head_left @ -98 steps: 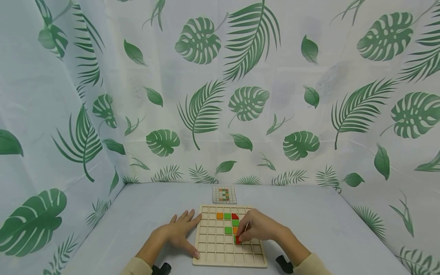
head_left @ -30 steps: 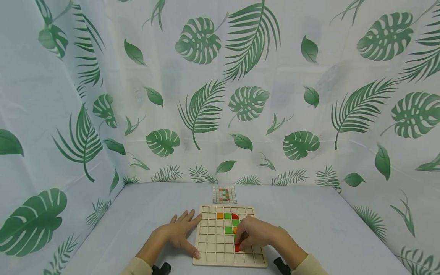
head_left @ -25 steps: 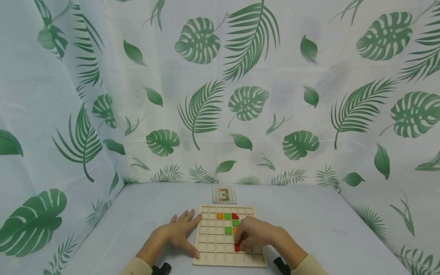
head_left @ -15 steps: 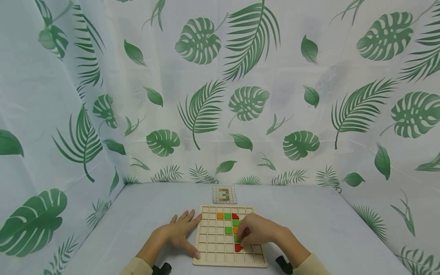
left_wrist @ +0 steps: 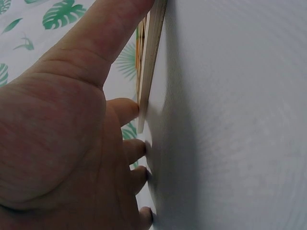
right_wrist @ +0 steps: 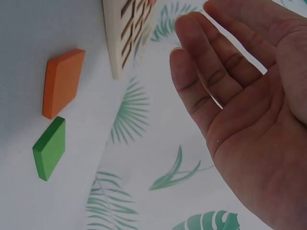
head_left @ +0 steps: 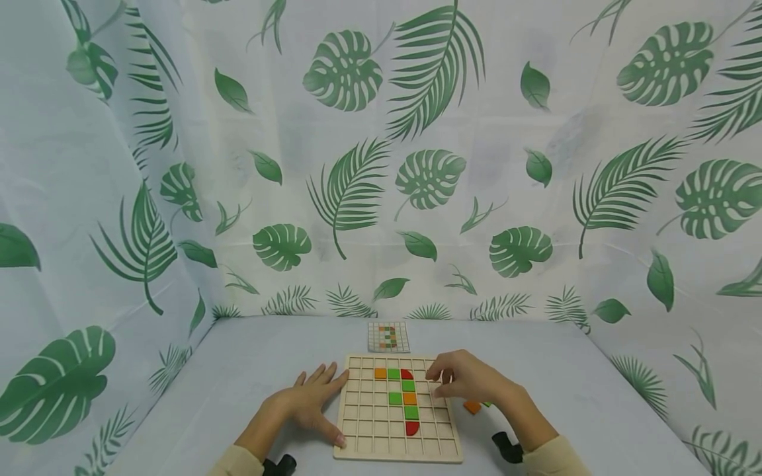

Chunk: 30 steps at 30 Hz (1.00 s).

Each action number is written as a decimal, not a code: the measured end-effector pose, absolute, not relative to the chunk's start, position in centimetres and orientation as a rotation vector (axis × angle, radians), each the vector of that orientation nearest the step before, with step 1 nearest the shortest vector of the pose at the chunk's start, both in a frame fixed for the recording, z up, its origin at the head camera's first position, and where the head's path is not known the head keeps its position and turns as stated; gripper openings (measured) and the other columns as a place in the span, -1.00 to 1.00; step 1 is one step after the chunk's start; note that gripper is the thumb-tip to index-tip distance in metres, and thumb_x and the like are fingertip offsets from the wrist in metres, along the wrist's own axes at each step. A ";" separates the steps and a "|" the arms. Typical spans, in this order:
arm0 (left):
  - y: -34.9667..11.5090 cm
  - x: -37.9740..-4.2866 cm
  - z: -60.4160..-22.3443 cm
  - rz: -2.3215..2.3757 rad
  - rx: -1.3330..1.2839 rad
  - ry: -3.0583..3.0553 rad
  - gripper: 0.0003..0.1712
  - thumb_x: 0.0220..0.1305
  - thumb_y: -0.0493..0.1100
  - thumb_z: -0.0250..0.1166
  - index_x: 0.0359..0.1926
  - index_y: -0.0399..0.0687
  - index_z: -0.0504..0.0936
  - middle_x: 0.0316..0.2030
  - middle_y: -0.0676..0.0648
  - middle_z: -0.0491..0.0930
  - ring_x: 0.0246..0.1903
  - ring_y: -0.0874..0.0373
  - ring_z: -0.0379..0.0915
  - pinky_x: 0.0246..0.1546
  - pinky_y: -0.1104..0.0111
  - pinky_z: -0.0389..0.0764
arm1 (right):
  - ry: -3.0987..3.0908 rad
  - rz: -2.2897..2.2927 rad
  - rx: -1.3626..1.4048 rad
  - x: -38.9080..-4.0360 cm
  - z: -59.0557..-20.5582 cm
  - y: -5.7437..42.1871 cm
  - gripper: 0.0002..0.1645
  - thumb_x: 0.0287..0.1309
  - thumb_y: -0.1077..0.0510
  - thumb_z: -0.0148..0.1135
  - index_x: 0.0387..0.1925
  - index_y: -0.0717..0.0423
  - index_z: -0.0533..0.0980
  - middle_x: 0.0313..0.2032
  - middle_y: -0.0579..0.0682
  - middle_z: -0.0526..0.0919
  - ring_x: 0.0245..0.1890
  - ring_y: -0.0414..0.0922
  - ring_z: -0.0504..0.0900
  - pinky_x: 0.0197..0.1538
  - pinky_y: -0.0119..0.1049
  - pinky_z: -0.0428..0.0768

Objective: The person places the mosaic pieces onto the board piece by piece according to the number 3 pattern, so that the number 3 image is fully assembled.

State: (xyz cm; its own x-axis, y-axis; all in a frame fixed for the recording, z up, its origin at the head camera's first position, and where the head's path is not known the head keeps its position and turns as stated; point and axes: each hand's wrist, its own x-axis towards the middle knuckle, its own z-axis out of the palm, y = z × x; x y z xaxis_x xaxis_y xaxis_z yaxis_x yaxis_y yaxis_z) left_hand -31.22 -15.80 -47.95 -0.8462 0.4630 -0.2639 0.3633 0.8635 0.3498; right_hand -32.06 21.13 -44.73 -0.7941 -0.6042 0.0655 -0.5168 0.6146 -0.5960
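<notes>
A wooden grid board [head_left: 366, 430] lies on the table with orange, green and red tiles set in its cells. Lowest in the column sits a red rounded tile [head_left: 412, 428], just below a green square tile [head_left: 411, 413]. My left hand [head_left: 309, 402] is spread at the board's left side, thumb on its lower left corner and forefinger at its edge. Over the board's right side hovers my right hand [head_left: 467, 377], fingers loosely bent and holding nothing. In the right wrist view, an orange tile [right_wrist: 64, 82] and a green tile [right_wrist: 50, 148] lie loose on the table.
Behind the board lies a small pattern card [head_left: 389, 337] showing a coloured grid. A leaf-printed cloth [head_left: 381, 198] hangs around the back and sides of the white table. Dark wrist-camera parts sit under both forearms.
My right hand first set the red rounded tile into the cell below the green one. It has since let go and moved right, uncovering the tile column and loose tiles. The left hand stays put.
</notes>
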 end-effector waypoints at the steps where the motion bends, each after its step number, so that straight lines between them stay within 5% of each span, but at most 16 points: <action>1: -15.8 -31.2 -48.0 0.410 0.615 2.696 0.52 -0.23 0.54 0.58 0.67 0.13 0.07 0.67 -0.23 -0.09 0.67 -0.23 -0.28 0.57 -0.34 -0.22 | 2.691 -0.934 -0.930 -32.1 -44.7 21.3 -0.72 0.18 0.19 0.52 -0.06 0.08 0.75 -0.09 0.02 0.77 -0.27 -0.21 0.62 -0.27 -0.39 0.65; 30: -15.7 -31.5 -48.0 0.411 0.587 2.683 0.51 -0.22 0.54 0.57 0.67 0.14 0.07 0.67 -0.22 -0.10 0.67 -0.22 -0.29 0.57 -0.33 -0.23 | 2.772 -0.934 -0.828 -33.3 -45.0 26.2 -0.69 0.13 0.25 0.52 -0.05 0.15 0.74 -0.11 0.09 0.78 -0.27 -0.21 0.63 -0.26 -0.39 0.65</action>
